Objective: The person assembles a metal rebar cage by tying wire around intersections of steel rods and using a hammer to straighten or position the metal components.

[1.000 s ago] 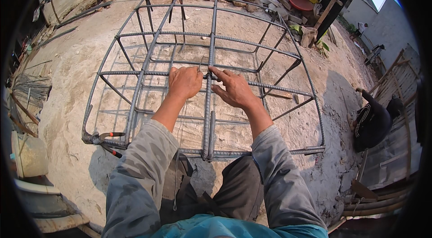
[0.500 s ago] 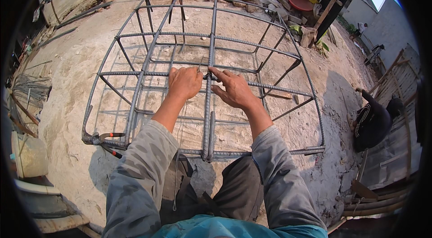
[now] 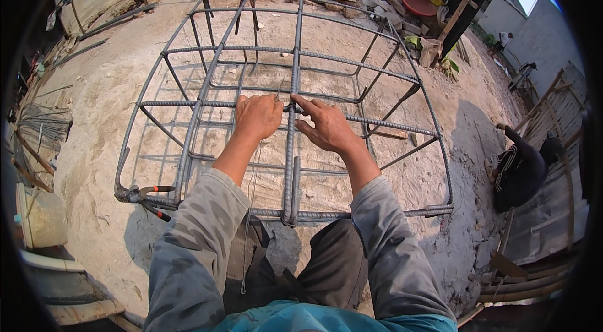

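Nothing has shifted since the earlier frame: both hands stay at one crossing of the rebar cage (image 3: 295, 49) on sandy ground. Left hand (image 3: 257, 116) is curled shut around thin tie wire (image 3: 277, 94) (barely visible); right hand (image 3: 326, 126) rests fingers spread on the bar, forearms reaching forward.

The cage (image 3: 295, 112) is ribbed, dull grey steel rebar with thin wire at the crossing, standing on rough, pale concrete ground (image 3: 100, 99), beside pliers (image 3: 147, 197) with glossy red plastic grips.

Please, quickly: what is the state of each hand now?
Left hand: closed on the rebar cage at a bar crossing.
Right hand: fingers pinching at the same crossing; what it holds cannot be told.
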Available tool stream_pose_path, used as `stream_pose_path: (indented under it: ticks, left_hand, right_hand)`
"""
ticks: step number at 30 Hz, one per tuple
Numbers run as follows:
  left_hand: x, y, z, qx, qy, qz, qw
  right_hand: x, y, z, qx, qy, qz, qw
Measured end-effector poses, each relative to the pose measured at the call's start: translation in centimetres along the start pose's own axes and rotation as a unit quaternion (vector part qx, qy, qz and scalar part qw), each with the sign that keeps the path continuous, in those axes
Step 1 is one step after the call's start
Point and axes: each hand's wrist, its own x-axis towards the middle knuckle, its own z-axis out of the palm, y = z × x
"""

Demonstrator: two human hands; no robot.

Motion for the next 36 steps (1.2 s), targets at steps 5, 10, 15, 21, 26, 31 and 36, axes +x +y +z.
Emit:
stream_pose_path:
  ticks: [5,10,15,21,26,31,36]
  left_hand:
    - [0.02,0.12,0.03,0.000,-0.001,0.001,1.000]
    - [0.02,0.00,0.09,0.002,-0.002,0.005,1.000]
    - [0.01,-0.11,0.19,0.004,0.007,0.007,1.000]
    - [-0.01,-0.01,0.31,0.003,0.010,0.008,1.000]
    - [0.05,0.01,-0.09,0.004,-0.007,-0.003,1.000]
    - [0.05,0.57,-0.44,0.008,-0.033,-0.019,0.999]
    - [-0.06,0.04,-0.10,-0.004,-0.001,-0.002,1.000]
  right_hand:
    - [-0.03,0.00,-0.13,-0.006,-0.006,0.005,1.000]
    - [-0.08,-0.17,-0.26,-0.007,-0.009,0.005,1.000]
    - [0.01,-0.19,-0.25,-0.009,-0.011,0.004,1.000]
    - [-0.07,-0.17,-0.36,-0.010,-0.014,0.006,1.000]
    - [0.05,-0.29,-0.25,-0.009,-0.010,0.003,1.000]
    - [-0.12,-0.20,-0.31,-0.006,-0.005,0.005,1.000]
    - [0.07,-0.10,-0.03,-0.004,0.002,-0.006,1.000]
